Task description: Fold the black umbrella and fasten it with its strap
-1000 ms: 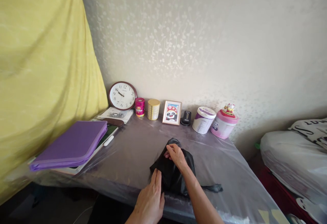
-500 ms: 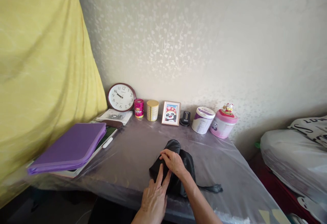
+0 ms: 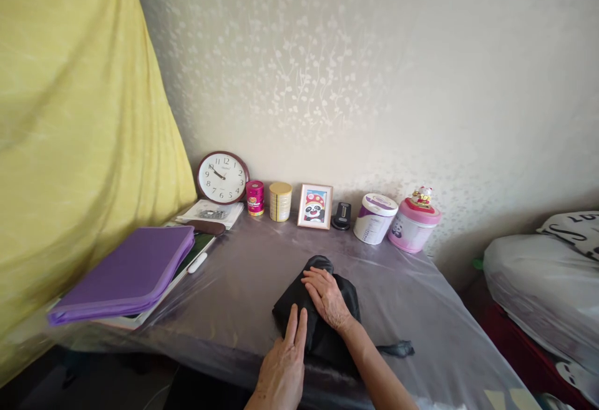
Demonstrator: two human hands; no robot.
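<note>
Your left hand (image 3: 284,363) and right hand (image 3: 329,301) press the black cloth (image 3: 292,294), both grips spread. It looks part folded, with lumps; a strap (image 3: 397,349) lies loose on the right.

Left of the crumpled black fabric bundle (image 3: 292,294), a hand could pass over the grey, plastic-covered tabletop (image 3: 234,279) as far as the small white oblong object (image 3: 197,263) and flat purple folder (image 3: 126,269). Right of the bundle, low passage meets a thin dark fabric strip (image 3: 397,349). Beyond the bundle, past open surface, the pale-rimmed rectangular picture frame (image 3: 315,206) and round white-and-purple tub (image 3: 375,219) stand in the way.
</note>
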